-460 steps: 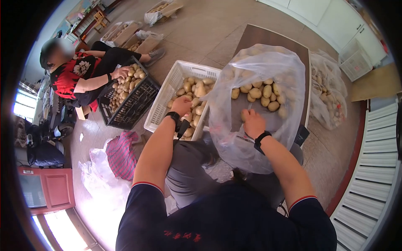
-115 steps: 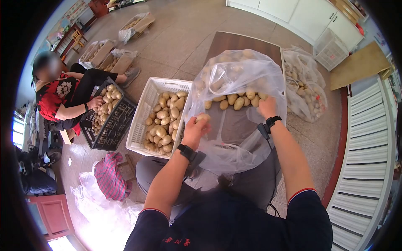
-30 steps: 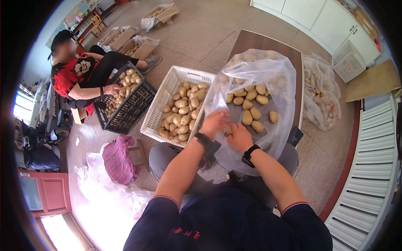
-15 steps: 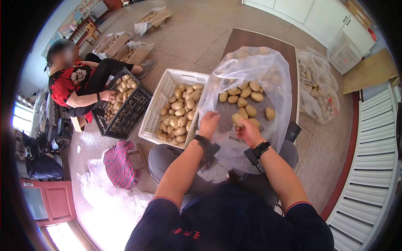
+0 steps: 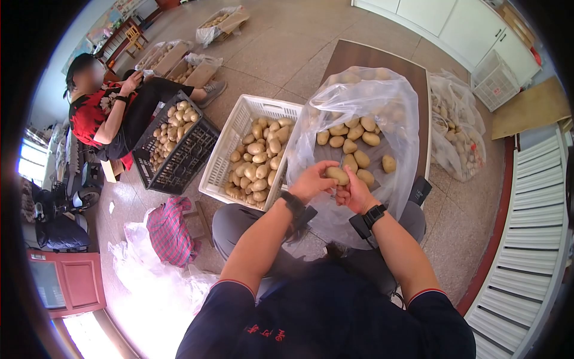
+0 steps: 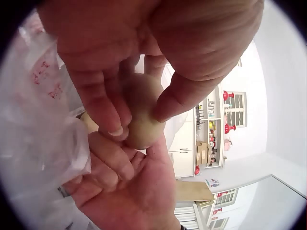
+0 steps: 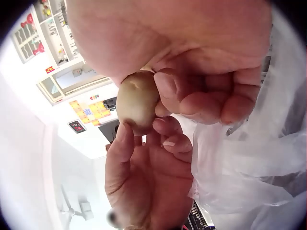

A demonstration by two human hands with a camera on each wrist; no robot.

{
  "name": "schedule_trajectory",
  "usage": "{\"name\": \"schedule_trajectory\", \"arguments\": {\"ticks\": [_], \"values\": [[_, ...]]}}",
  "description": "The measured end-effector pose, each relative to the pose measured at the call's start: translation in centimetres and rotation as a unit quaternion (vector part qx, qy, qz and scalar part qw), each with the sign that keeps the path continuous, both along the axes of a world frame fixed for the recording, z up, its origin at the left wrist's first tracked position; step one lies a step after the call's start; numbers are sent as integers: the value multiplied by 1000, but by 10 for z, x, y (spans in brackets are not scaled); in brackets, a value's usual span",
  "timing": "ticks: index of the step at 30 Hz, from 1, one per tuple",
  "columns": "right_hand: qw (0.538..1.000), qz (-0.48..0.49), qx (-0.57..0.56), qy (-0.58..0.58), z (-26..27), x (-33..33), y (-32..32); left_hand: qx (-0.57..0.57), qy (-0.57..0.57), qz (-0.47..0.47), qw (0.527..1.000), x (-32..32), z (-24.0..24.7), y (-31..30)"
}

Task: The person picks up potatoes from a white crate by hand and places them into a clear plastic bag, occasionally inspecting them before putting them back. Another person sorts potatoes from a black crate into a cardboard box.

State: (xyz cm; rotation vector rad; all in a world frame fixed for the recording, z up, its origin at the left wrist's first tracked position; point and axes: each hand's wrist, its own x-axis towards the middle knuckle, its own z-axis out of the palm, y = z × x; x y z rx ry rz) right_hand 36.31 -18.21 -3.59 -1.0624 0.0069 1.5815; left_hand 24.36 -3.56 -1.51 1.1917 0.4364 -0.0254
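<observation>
In front of the clear plastic bag, both hands hold one potato (image 5: 338,175). My left hand (image 5: 314,181) pinches it from the left between thumb and fingers; the left wrist view shows its thumb on one side of the potato (image 6: 145,112). From the other side my right hand (image 5: 358,192) grips it, its fingers curled at the lower end. The right wrist view shows a pale, smooth-skinned potato (image 7: 137,101) with a small dimple. Behind the hands, several loose potatoes (image 5: 353,133) lie in the mouth of the bag (image 5: 397,99), which rests on a brown table (image 5: 353,57).
To the left, a white crate (image 5: 226,143) holds many potatoes. Beyond it is a black crate (image 5: 190,157) of potatoes with a seated person (image 5: 110,102) beside it. Another filled bag (image 5: 457,128) lies right of the table. A plaid cloth (image 5: 172,230) covers a stool.
My right hand has lifted the potato from the bag's mouth. My left hand has left the bag's edge and moved right onto that potato. The seated person's hand has risen from the black crate.
</observation>
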Motion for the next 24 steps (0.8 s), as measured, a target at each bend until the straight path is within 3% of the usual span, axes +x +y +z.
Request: {"name": "schedule_trajectory", "arguments": {"ticks": [6, 10, 12, 13, 15, 16, 18, 20, 22, 24], "values": [[997, -12, -41, -63, -3, -2, -2, -45, 11, -9, 999, 1, -1, -3], [990, -43, -61, -118, -12, -4, -2, -117, 37, 96, 988, 3, 1, 1], [968, -79, -73, -226, -21, 1, -6, -149, 44, 146, 977, 6, 3, 8], [968, -78, -72, -226, -27, 3, -7, -168, 2, 180, 969, 5, 4, 14], [897, -98, -94, -421, -37, 7, -8, -199, -58, 241, 948, 2, 4, 27], [897, -98, -94, -421, -40, 11, -12, -199, -58, 242, 948, 2, 2, 32], [690, -97, -119, -707, -43, 16, -18, -225, -80, 373, 896, 0, -3, 43], [667, -95, -137, -727, -37, 16, -18, -228, -76, 411, 879, -1, -18, 60], [642, -93, -156, -745, -35, 17, -20, -256, -41, 527, 809, -3, -30, 72], [584, -63, -182, -789, -37, 16, -21, -249, -44, 543, 801, -7, -46, 82]]}}
